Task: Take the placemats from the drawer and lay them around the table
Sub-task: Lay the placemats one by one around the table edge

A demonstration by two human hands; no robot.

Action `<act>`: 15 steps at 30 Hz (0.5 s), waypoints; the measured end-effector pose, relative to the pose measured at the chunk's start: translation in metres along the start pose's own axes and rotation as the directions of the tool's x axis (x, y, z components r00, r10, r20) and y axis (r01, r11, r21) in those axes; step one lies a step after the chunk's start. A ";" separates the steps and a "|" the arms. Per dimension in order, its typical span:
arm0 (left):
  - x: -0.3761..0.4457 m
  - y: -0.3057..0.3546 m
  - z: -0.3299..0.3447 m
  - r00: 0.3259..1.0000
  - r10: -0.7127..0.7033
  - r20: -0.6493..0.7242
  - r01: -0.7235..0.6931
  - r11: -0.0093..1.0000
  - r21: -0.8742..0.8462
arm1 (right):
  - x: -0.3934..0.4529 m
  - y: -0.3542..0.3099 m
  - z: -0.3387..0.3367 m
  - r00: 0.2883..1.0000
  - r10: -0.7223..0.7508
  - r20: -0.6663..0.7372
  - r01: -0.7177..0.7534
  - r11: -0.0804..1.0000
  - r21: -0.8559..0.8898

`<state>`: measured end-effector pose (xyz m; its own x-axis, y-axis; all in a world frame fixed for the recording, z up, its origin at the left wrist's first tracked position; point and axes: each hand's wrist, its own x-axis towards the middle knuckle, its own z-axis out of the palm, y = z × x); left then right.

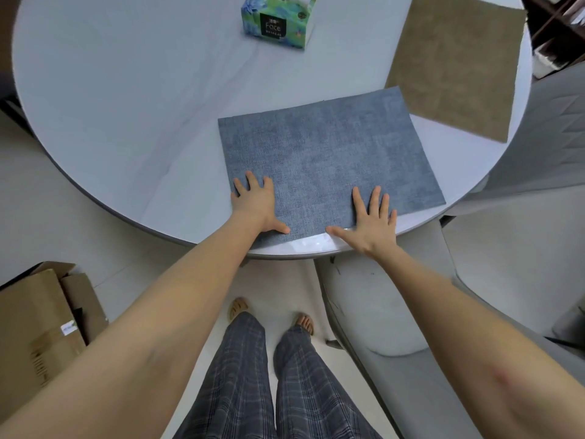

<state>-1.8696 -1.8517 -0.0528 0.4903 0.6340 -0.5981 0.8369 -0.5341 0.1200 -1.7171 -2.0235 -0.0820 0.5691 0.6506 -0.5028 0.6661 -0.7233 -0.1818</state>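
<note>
Both hands — left hand and right hand — lie flat with fingers spread on the near edge of a blue placemat on the round bench. A tan placemat lies just beside it to the right, while a green tissue box — labelled "Face" — stands further back.

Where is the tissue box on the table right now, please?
In the head view, the tissue box stands at the far side of the round table, beyond the blue placemat and left of the tan placemat.
</note>
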 end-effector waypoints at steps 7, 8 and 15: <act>-0.001 0.000 0.000 1.000 0.004 -0.016 -0.005 0.999 -0.051 | -0.002 0.002 0.002 0.999 -0.019 -0.047 0.018 1.000 -0.016; -0.002 -0.001 0.001 1.000 0.005 -0.022 -0.007 0.998 -0.061 | -0.002 0.002 0.002 0.999 -0.019 -0.045 0.019 1.000 -0.018; -0.003 -0.001 0.002 1.000 0.006 -0.022 -0.008 0.996 -0.085 | -0.002 0.000 -0.001 0.999 -0.009 -0.034 0.008 0.999 -0.034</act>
<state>-1.8728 -1.8544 -0.0526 0.5004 0.6433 -0.5795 0.8508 -0.4893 0.1915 -1.7180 -2.0242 -0.0802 0.5791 0.6647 -0.4721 0.6869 -0.7097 -0.1566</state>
